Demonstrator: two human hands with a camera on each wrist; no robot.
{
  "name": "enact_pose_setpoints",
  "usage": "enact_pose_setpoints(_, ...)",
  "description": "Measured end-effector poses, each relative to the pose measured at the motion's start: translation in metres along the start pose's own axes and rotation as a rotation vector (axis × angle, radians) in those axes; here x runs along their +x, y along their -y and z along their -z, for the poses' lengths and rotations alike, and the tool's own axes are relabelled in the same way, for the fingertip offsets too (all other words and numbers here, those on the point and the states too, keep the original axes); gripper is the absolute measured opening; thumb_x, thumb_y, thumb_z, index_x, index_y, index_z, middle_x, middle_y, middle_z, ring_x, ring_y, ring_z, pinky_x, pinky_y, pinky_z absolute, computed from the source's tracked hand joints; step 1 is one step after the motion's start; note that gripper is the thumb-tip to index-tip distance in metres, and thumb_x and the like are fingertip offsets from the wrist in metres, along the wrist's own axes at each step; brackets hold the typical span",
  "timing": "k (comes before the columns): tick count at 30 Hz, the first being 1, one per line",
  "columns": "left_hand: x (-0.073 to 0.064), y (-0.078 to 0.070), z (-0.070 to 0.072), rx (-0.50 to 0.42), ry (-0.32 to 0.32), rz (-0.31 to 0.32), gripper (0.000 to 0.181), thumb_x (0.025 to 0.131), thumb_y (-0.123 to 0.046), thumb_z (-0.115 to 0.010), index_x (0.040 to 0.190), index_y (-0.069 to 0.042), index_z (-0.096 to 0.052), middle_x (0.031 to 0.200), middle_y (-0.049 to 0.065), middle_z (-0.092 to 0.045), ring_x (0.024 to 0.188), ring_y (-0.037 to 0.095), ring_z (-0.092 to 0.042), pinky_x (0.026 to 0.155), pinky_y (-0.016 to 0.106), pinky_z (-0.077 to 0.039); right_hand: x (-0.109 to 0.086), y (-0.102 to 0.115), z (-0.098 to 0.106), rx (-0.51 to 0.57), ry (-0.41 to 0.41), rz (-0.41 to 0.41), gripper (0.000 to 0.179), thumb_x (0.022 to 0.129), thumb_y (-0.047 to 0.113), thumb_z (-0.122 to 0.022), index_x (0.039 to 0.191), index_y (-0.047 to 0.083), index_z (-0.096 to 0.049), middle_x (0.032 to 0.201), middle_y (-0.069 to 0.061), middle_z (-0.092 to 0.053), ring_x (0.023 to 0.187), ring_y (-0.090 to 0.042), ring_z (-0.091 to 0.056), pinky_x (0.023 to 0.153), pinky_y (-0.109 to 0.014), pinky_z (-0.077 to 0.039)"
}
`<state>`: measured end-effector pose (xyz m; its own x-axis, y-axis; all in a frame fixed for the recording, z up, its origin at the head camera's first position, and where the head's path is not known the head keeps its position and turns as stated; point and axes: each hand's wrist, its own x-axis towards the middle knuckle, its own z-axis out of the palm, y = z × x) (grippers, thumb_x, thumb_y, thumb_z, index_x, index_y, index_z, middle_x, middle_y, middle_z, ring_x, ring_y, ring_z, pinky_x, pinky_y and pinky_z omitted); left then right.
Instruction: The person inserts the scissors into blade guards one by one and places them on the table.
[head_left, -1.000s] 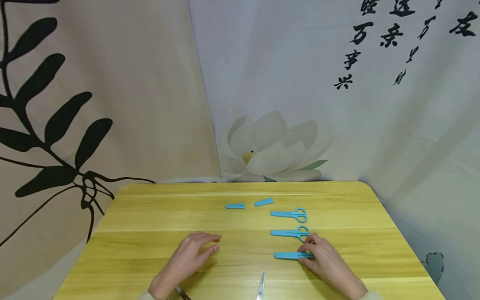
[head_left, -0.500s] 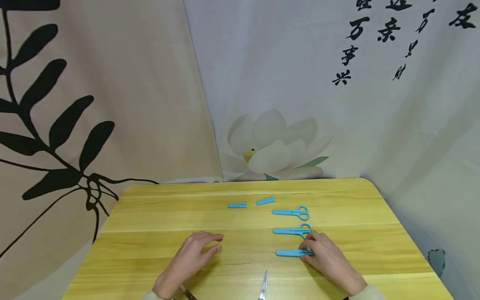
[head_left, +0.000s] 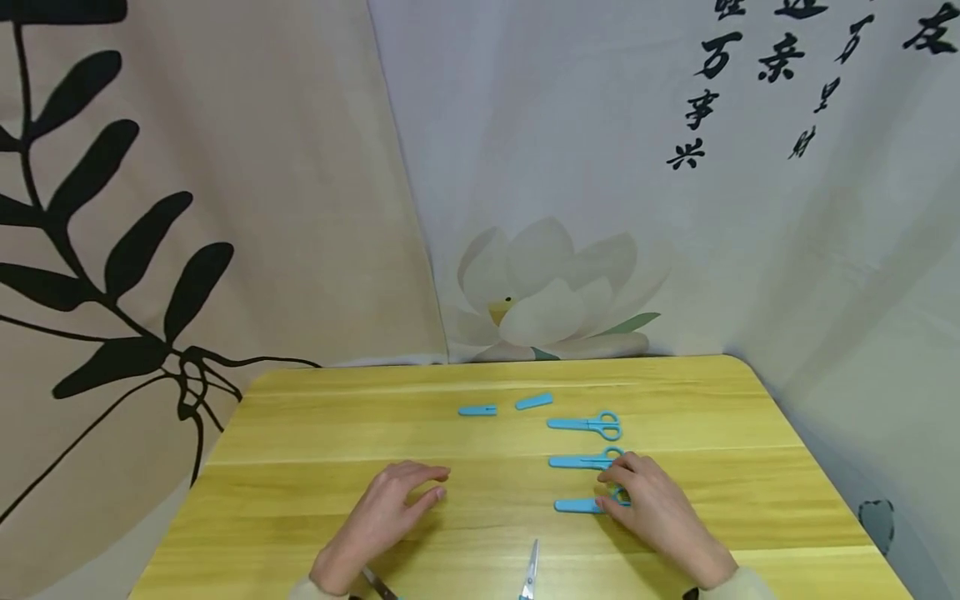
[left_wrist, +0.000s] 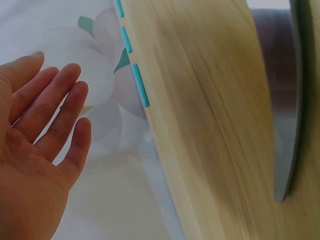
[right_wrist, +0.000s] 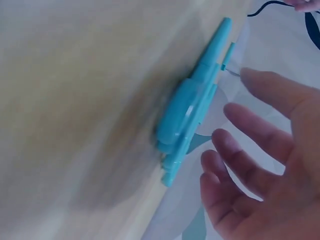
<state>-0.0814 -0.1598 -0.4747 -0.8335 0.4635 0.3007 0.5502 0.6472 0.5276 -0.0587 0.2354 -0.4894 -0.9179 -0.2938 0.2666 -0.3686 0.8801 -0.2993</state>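
"Well, let's pretend the yellow wooden table (head_left: 337, 417) is a clock, with twelve at the far edge. Where do we find the right hand (head_left: 656, 508)?"

"We find it at four o'clock, right by the ring handles of the nearest blue plastic scissors (head_left: 576, 506). Those lie flat, and their covered tip aims at nine o'clock."

"Are its fingers squeezing them?"

"No, we see the fingers loose and a bit bent. The right wrist view shows us a gap between them and the blue things."

"What else is in that row?"

"We see the middle blue plastic scissors (head_left: 576, 462) at three o'clock, with the right hand hiding part of their handles. The far blue plastic scissors (head_left: 573, 424) are at two o'clock. Both aim at nine o'clock too."

"And the left hand (head_left: 390, 504)?"

"We spot it between eight and nine o'clock, above the wood. Its fingers are loose, softly bent, and holding nothing."

"Any more?"

"Yes! We see a short flat blue piece (head_left: 477, 410) at eleven o'clock and a slanted short blue piece (head_left: 534, 402) at twelve. At six o'clock there's a pointy silver metal blade (head_left: 531, 565). A dark brown thing (head_left: 382, 587) pokes out at seven, too hidden for us to name."
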Motion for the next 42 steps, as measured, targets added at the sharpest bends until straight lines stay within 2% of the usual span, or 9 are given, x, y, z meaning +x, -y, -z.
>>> enact_pose_setpoints(6,0.003,0.003,0.003,0.011,-0.014,-0.021,0.026,0.093,-0.017,-0.079,0.119,-0.011,-0.076,0.114,-0.001,-0.077,0.106,0.019,-0.071,0.095,0.050,-0.056,0.013,0.003,0.006,0.024,-0.067,0.022,0.032,0.085,0.026,-0.088,0.110,0.010,-0.077,0.113,-0.004,-0.069,0.103,-0.026,-0.065,0.085,-0.044,-0.057)
enact_pose_setpoints(13,0.003,0.008,0.006,0.017,0.023,-0.005,0.034,0.093,-0.018,-0.079,0.126,-0.012,-0.073,0.121,0.002,-0.074,0.113,0.023,-0.069,0.098,0.052,-0.055,0.028,0.007,0.007,0.074,-0.034,0.030,0.043,0.092,0.034,-0.080,0.126,0.008,-0.071,0.133,-0.010,-0.066,0.124,-0.035,-0.061,0.100,-0.054,-0.052)
enact_pose_setpoints(25,0.000,0.018,0.016,0.128,0.050,0.019,0.056,0.090,-0.034,-0.082,0.137,-0.008,-0.066,0.140,0.010,-0.063,0.130,0.034,-0.058,0.107,0.060,-0.045,0.046,0.017,0.001,0.066,0.009,0.053,0.050,0.093,0.038,-0.079,0.132,0.007,-0.069,0.139,-0.012,-0.063,0.132,-0.038,-0.055,0.105,-0.058,-0.048)
enact_pose_setpoints(30,0.007,0.018,0.017,0.180,0.105,0.012,0.065,0.091,-0.042,-0.079,0.143,-0.008,-0.061,0.148,0.012,-0.056,0.135,0.037,-0.051,0.109,0.063,-0.041,0.047,0.021,0.000,0.070,0.020,0.050,0.050,0.094,0.037,-0.078,0.132,0.007,-0.068,0.140,-0.014,-0.062,0.132,-0.039,-0.054,0.107,-0.058,-0.046)
enact_pose_setpoints(37,0.023,0.022,0.014,0.233,0.170,-0.046,0.069,0.095,-0.048,-0.073,0.146,-0.004,-0.057,0.152,0.018,-0.050,0.139,0.040,-0.047,0.108,0.064,-0.041,0.039,0.038,-0.003,0.038,0.036,0.092,0.048,0.093,0.039,-0.078,0.128,0.007,-0.070,0.142,-0.014,-0.061,0.134,-0.040,-0.054,0.104,-0.060,-0.048)
enact_pose_setpoints(42,0.027,0.026,0.015,0.211,0.180,0.002,0.072,0.094,-0.048,-0.074,0.148,-0.005,-0.055,0.155,0.016,-0.048,0.141,0.039,-0.046,0.110,0.065,-0.039,0.032,0.053,-0.004,0.007,0.093,0.156,0.056,0.092,0.045,-0.078,0.132,0.007,-0.068,0.147,-0.015,-0.058,0.138,-0.045,-0.048,0.103,-0.065,-0.046)
